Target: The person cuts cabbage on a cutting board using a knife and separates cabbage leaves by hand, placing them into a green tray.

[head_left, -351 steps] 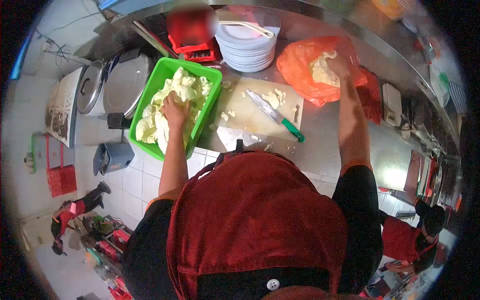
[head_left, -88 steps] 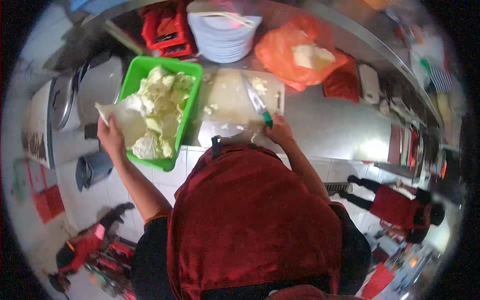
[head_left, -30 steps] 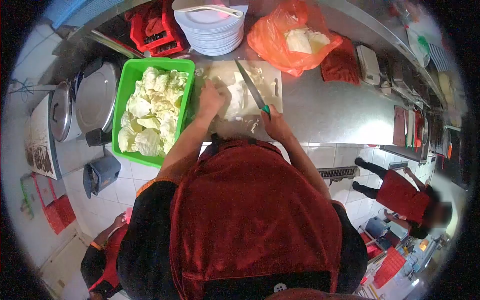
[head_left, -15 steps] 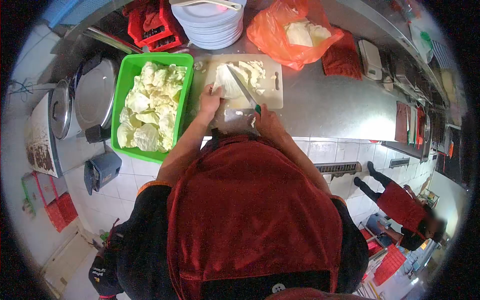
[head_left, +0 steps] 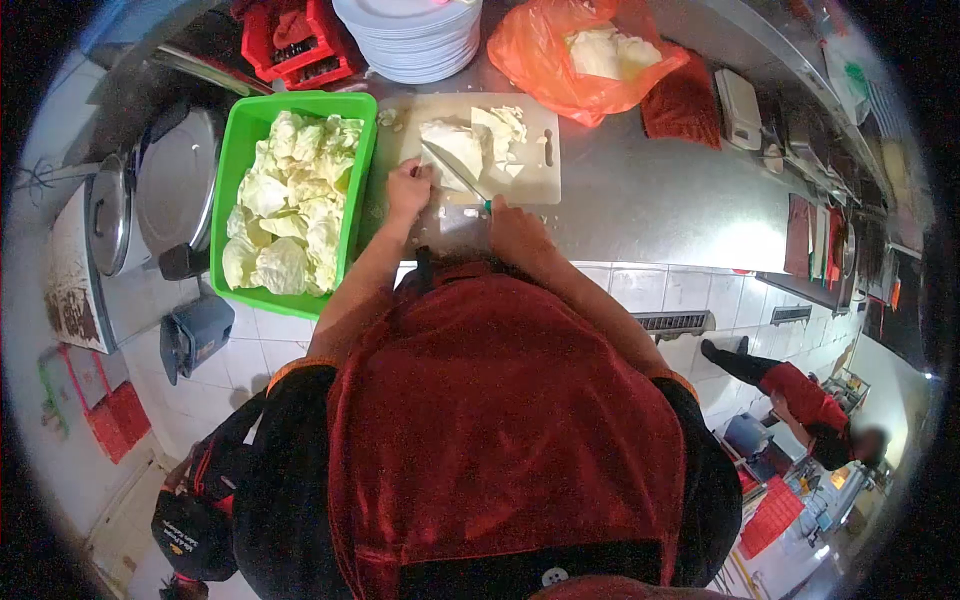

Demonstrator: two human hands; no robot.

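Note:
My right hand [head_left: 520,232] is closed round the green handle of a kitchen knife [head_left: 458,172]. The blade slants up and left across a pale cabbage piece [head_left: 456,145] on a white cutting board [head_left: 545,188]. At that piece's lower left edge is my left hand [head_left: 408,192], its fingers curled against the cabbage; the fingertips are partly hidden. Cut cabbage [head_left: 499,126] lies to the right of the blade, with small scraps near the board's front edge. Left of the board stands a green tub [head_left: 368,150] holding many loose cabbage leaves [head_left: 290,215].
Behind the board are a stack of white plates [head_left: 415,45], red baskets [head_left: 300,55] and an orange plastic bag [head_left: 545,70] with cabbage inside. A dark red cloth [head_left: 682,105] lies beside the bag. One person [head_left: 800,400] is at right, another [head_left: 195,510] at lower left.
The knife and my right hand have moved left over the cabbage. My left hand has shifted slightly left. The person at lower left shows more, and the person at right has changed posture.

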